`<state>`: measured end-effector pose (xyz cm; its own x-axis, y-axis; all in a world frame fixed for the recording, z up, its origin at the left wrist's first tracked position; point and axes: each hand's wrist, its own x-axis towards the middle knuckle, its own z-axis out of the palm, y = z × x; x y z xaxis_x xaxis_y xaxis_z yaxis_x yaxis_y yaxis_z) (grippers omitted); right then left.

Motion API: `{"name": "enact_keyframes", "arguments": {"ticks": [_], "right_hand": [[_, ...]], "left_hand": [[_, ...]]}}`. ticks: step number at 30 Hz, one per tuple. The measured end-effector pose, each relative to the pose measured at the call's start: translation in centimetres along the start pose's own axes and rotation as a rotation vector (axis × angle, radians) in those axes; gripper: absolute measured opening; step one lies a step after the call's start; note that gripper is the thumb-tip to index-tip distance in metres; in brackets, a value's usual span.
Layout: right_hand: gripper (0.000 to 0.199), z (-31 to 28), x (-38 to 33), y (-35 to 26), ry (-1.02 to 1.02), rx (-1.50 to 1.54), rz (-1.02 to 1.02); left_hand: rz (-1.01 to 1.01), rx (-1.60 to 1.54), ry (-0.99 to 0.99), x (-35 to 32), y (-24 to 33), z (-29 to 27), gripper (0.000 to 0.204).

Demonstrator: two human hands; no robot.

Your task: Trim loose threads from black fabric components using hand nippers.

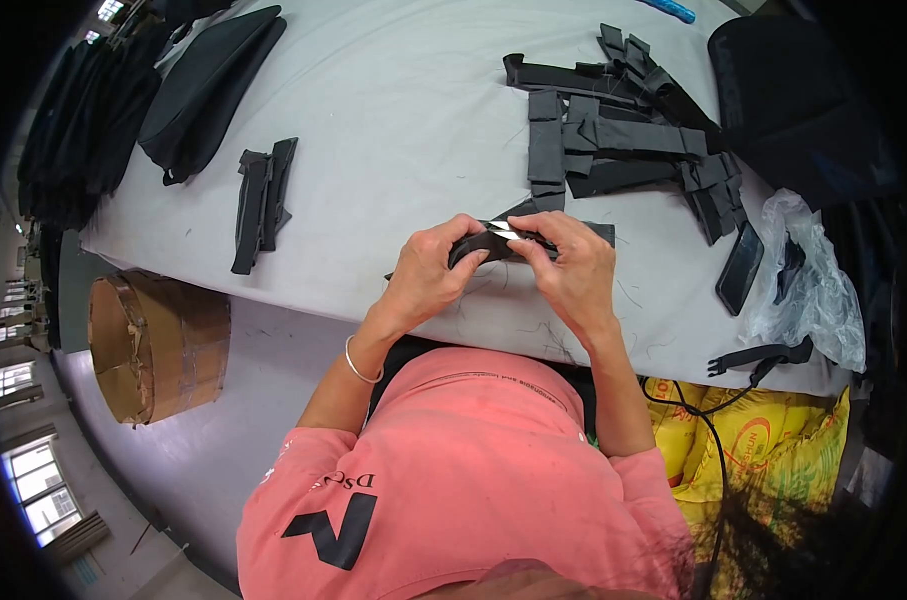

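My left hand [431, 272] and my right hand [576, 268] are close together over the near edge of the white-covered table. The left thumb and fingers pinch a black fabric strip [493, 246]. In my right hand is a small cutting tool with bright metal blades, which look like thread snips [506, 232]; the blades lie against the strip. The right fingers hide most of its handle. Just beyond my hands a heap of folded black fabric strips [633, 138] spreads to the right. A smaller bunch of strips [262, 200] lies apart on the left.
The white cloth [383, 130] carries loose thread ends. At right are a dark phone [739, 268], a clear plastic bag [808, 290] and a buckled black strap [761, 357]. Black bags [211, 90] lie far left. A cardboard box [163, 345] stands on the floor; yellow sacks [753, 440] sit below right.
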<state>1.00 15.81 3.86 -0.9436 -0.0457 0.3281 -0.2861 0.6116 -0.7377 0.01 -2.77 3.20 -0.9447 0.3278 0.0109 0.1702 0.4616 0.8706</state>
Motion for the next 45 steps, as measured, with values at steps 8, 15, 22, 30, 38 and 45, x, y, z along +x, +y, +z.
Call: {"name": "enact_keyframes", "arguments": {"ticks": [8,15,22,30,38,45], "right_hand": [[0.011,0.0,-0.1,-0.2,-0.022,-0.046,0.046],[0.011,-0.3,-0.1,-0.3,-0.012,-0.016,0.072],[0.018,-0.3,0.0,-0.3,0.015,0.212,0.171],[0.024,0.9,-0.3,0.3,-0.094,0.302,0.311],[0.021,1.4,0.1,-0.5,-0.131,0.361,0.228],[0.008,2.7,0.0,2.1,-0.317,0.650,0.362]], "left_hand": [[0.209,0.226,0.106,0.0,0.0,0.3,0.014],[0.268,0.316,0.144,0.1,-0.1,0.4,0.016],[0.592,0.635,0.223,1.5,0.5,-1.0,0.021],[0.266,0.122,0.228,0.1,-2.4,1.0,0.028],[0.421,0.226,0.361,0.2,-2.8,1.4,0.030],[0.424,0.153,0.429,-0.4,-2.8,3.0,0.030]]}}
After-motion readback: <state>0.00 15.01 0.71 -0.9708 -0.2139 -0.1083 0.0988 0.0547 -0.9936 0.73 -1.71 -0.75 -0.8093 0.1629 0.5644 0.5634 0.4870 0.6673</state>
